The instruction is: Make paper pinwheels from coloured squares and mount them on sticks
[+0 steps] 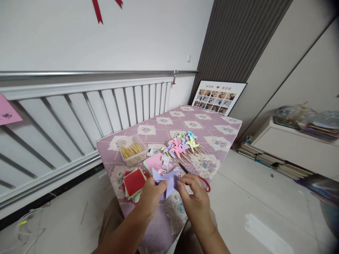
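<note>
A purple paper pinwheel (171,182), cut and partly folded, is held between both hands above the near end of the table. My left hand (155,192) grips its left part, the thumb pressed on the paper. At its right edge my right hand (193,190) pinches a corner between thumb and fingers. Just behind lie a stack of pink paper (154,162) and small white labels (165,161). A stack of red and other coloured squares (134,182) sits left of my left hand. Scissors with red handles (205,184) lie partly hidden behind my right hand.
A clear plastic box (131,150) of wooden sticks stands at the table's left. Several finished pinwheels (180,145) on sticks lie beyond the paper. The patterned tablecloth (180,123) reaches toward a framed photo board (218,97). A white radiator (106,106) runs along the left.
</note>
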### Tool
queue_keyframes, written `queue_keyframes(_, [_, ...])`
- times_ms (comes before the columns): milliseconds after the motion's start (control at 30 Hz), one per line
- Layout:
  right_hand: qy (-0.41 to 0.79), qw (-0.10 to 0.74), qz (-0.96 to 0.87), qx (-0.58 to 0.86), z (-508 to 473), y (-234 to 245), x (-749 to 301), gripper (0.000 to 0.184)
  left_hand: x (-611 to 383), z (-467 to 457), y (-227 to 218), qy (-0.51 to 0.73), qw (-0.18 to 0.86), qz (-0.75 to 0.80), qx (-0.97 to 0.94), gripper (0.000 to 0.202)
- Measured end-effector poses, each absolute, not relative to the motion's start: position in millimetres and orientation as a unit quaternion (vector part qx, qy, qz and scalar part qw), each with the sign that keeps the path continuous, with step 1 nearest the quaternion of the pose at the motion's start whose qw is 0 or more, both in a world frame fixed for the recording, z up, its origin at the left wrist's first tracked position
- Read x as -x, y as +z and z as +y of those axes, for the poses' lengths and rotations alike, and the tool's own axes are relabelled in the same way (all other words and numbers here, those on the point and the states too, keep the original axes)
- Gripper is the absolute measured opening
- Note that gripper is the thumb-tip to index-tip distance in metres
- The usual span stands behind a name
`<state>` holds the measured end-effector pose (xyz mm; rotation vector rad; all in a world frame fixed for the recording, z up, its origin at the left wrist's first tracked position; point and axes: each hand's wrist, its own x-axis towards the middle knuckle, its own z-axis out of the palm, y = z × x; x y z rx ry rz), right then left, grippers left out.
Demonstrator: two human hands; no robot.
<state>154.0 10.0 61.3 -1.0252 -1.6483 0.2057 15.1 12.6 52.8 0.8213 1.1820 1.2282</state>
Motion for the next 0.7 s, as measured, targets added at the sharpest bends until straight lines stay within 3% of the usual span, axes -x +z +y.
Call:
queue_keyframes(367, [0.061, 0.545, -0.727, 0.414, 6.9, 65.6, -155.0, 0.011, -15.8, 6.6, 65.6, 0.541, 0.640, 0.465, -0.285, 0.021])
queue_keyframes(700, [-0.052, 0.450, -0.830, 0.324, 2.8, 74.9, -160.4, 0.022, -11.6, 6.9, 69.7, 0.515, 0.597, 0.498, -0.361, 0.019])
